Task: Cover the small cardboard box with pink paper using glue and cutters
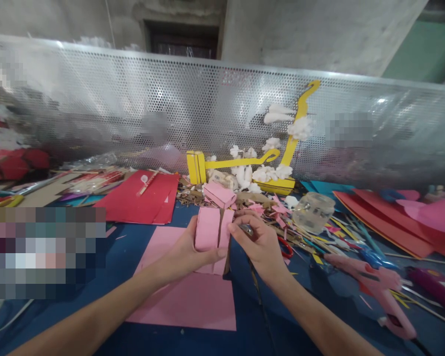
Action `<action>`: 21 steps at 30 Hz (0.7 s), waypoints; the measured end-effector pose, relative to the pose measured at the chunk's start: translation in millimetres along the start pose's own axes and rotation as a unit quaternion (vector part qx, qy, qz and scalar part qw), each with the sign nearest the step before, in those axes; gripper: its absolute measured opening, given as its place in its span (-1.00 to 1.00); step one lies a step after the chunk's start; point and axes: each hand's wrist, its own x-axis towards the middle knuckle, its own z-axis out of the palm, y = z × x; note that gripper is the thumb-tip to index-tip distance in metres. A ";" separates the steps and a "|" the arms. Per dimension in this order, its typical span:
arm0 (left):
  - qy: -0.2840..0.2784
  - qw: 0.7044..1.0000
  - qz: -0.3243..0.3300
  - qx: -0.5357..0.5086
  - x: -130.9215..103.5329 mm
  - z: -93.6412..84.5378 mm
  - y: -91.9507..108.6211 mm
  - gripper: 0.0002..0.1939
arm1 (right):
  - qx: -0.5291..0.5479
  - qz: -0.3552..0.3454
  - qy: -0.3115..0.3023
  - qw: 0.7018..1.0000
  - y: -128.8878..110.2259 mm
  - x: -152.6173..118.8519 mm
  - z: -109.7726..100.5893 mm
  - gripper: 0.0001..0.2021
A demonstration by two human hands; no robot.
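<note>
A small box of brown cardboard covered in pink paper [208, 231] is held upright over the blue table, and a dark gap runs down its front. My left hand [183, 253] grips it from the left, thumb across the lower front. On the other side my right hand [258, 243] pinches the box's right edge between thumb and fingers; bare brown cardboard shows below there. Beneath lies a sheet of pink paper [193, 302]. Just behind the box is another pink paper piece, folded like a small box [220, 194].
At right lie a pink glue gun [374, 282], red-handled scissors [286, 247], a clear block [313, 212] and red sheets [389, 222]. Red paper [144, 198] is at left. Yellow hooked pieces [241, 162] with white tufts stand behind paper scraps, before a perforated metal panel [133, 99].
</note>
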 end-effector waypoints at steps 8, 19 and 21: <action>0.003 1.000 0.013 0.021 2.0 -1.7 -7.4 -0.23 | -0.026 -0.011 0.009 1.000 -1.4 -1.1 -0.9 -0.76; -0.006 0.999 0.015 0.031 2.1 -2.0 -11.3 -0.21 | 0.170 0.135 -0.066 0.974 4.7 -2.6 2.7 -0.40; -0.006 1.000 0.012 0.021 1.5 -0.6 -8.5 -0.18 | 0.197 0.158 -0.111 0.961 3.6 -4.1 3.0 -0.37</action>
